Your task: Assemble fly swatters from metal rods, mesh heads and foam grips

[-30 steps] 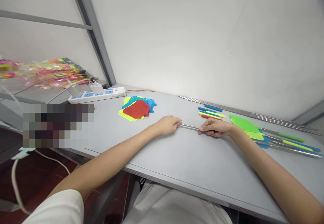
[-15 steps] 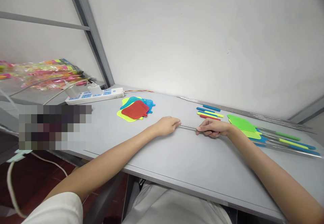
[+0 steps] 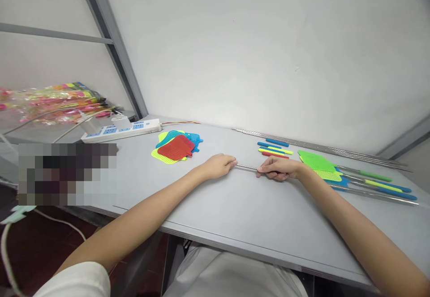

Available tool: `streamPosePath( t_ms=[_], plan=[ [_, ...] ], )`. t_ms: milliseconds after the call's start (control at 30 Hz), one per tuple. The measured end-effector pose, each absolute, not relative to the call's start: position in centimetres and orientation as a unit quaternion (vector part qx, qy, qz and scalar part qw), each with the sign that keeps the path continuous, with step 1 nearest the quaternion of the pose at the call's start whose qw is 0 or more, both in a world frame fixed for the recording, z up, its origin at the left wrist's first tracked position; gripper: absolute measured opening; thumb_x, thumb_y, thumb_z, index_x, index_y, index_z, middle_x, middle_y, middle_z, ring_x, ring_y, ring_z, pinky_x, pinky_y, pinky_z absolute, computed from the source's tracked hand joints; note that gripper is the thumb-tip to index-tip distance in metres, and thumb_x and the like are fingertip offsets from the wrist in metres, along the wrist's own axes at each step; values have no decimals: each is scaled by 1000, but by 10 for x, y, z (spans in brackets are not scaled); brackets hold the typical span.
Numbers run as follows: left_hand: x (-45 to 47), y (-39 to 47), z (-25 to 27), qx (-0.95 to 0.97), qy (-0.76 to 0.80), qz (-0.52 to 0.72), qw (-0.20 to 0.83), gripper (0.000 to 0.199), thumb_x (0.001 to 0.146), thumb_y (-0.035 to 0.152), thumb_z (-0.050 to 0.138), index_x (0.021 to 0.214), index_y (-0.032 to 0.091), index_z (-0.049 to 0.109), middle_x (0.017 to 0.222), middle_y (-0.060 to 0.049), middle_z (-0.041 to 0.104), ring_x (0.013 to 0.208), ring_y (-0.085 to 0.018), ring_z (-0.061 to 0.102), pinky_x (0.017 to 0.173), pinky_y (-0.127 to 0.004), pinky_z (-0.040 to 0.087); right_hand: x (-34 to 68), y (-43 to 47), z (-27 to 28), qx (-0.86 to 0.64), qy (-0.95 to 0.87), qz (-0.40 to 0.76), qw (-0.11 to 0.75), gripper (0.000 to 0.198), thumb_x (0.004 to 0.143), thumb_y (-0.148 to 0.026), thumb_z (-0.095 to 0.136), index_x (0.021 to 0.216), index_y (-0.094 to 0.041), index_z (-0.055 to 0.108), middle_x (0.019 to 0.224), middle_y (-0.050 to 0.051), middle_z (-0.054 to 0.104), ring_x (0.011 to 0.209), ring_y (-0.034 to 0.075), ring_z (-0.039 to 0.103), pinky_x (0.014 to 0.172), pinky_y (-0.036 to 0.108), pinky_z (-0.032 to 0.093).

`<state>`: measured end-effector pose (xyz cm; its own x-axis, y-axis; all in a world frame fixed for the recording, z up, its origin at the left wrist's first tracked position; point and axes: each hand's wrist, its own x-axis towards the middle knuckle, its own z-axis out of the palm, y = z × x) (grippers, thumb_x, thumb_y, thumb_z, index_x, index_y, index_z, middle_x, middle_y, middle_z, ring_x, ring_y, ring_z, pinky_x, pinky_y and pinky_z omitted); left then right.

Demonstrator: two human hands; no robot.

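Note:
A thin metal rod runs between my hands, low over the table. My left hand is closed around its left end, palm down; the fingers hide that tip and anything else in them. My right hand pinches the rod a short way to the right, thumb toward me. Beyond my right forearm a metal rod slants to the right, seemingly the same one. Left of my hands lie loose fly swatter heads, with a red fly swatter head on top. Behind my right hand are several coloured handle sleeves.
Fly swatters with a green head on top lie at the right. Long metal rods lie along the wall. A power strip with plugs and cables is at the left, near bagged colourful items. The grey table's front edge is close to me.
The camera view has shifted slightly, so the scene sits a little further left. Both hands keep the same grip on the rod, about the same distance apart.

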<state>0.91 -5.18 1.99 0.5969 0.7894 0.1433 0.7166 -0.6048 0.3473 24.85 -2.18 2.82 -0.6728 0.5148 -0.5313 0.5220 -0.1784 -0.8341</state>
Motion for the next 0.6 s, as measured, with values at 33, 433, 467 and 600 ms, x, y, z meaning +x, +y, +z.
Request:
streamPosePath(
  t_ms=[33, 433, 467, 600],
  plan=[
    [9, -51, 21, 883, 423, 145, 139, 34, 82, 35, 23, 60, 17, 44, 51, 2, 43, 52, -11, 39, 51, -21, 27, 248, -22, 28, 405, 641, -652, 1, 32, 71, -39, 52, 84, -10, 58, 44, -9, 30, 30, 0, 19, 25, 13, 10],
    [-16, -40, 41, 850, 455, 104, 244, 38, 75, 47, 30, 55, 16, 43, 55, 1, 43, 50, -10, 37, 47, -21, 26, 246, -23, 28, 397, 647, -651, -16, 33, 71, -41, 51, 86, -12, 57, 45, -9, 28, 31, 0, 17, 25, 13, 12],
    [-17, -40, 41, 851, 451, 102, 249, 37, 75, 46, 30, 55, 16, 42, 54, 1, 42, 50, -10, 36, 47, -21, 26, 246, -23, 28, 397, 648, -650, -16, 34, 71, -41, 51, 86, -12, 58, 45, -9, 28, 31, 0, 17, 25, 13, 12],
    [-13, -39, 33, 858, 437, 133, 235, 34, 76, 42, 28, 54, 16, 35, 51, 2, 36, 49, -9, 32, 48, -22, 25, 248, -21, 27, 401, 648, -647, -15, 35, 71, -42, 50, 86, -12, 58, 45, -9, 28, 31, 0, 17, 25, 13, 11]
  ],
)
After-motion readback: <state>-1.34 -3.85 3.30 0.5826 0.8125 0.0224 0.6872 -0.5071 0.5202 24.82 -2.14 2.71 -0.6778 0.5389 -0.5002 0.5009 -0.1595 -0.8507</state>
